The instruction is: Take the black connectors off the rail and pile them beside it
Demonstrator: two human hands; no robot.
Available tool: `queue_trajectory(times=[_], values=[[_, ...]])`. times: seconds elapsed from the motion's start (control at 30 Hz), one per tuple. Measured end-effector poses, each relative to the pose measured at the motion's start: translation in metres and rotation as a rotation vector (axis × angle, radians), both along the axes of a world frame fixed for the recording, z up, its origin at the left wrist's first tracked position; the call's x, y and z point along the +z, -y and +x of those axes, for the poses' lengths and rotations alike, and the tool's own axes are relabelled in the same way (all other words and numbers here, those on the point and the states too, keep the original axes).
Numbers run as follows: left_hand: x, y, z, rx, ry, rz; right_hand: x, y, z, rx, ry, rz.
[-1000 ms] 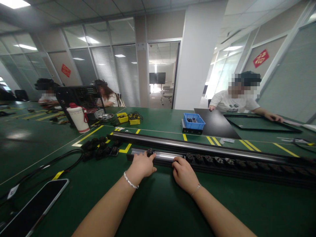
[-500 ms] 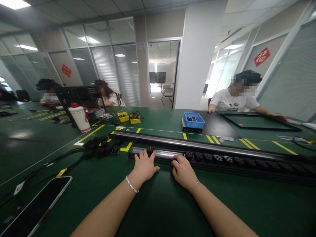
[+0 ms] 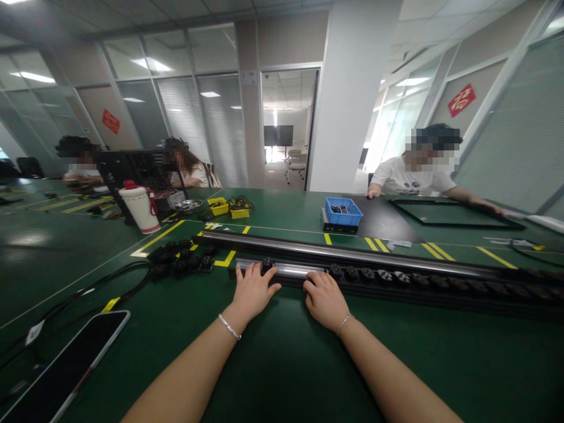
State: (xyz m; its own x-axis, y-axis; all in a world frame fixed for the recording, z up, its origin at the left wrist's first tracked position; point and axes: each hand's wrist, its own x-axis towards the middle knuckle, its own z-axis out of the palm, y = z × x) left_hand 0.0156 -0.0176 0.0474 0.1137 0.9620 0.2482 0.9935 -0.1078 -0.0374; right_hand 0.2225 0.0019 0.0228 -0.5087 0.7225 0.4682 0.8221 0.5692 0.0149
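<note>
My left hand lies flat w/ fingers spread on the near rail, fingertips right at a small black socket module seated in the channel near its left end; not gripping anything, just pressing/touching. My right hand is loosely curled, fingertips on the rail's front edge just left of the row of black modules already sitting in it; can't tell if it pinches anything (fingers hide the contact). Rail lies across the green table in front of me, parallel to a second long rail just behind it. Judging by looks: metal extrusion, stiff, long, prob. awkward more than heavy, smooth top so slippery; best held by the edges, both hands well apart. The module looks light, hard plastic, small, so a fingertip pinch on its sides. Loose modules sit in a pile to the left, phone near my left forearm.
</note>
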Motion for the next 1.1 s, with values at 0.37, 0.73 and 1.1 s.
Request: queue_trajectory(times=[0.37, 0.73, 1.1], values=[[-0.007, -0.011, -0.013, 0.023, 0.037, 0.082, 0.001, -0.001, 0.002, -0.004, 0.012, -0.045], [-0.004, -0.009, -0.015, 0.045, 0.061, 0.054, 0.002, -0.002, 0.004, 0.017, -0.011, -0.058], [-0.006, -0.011, -0.021, 0.078, 0.073, 0.077, 0.001, -0.002, 0.005, 0.029, -0.006, -0.061]])
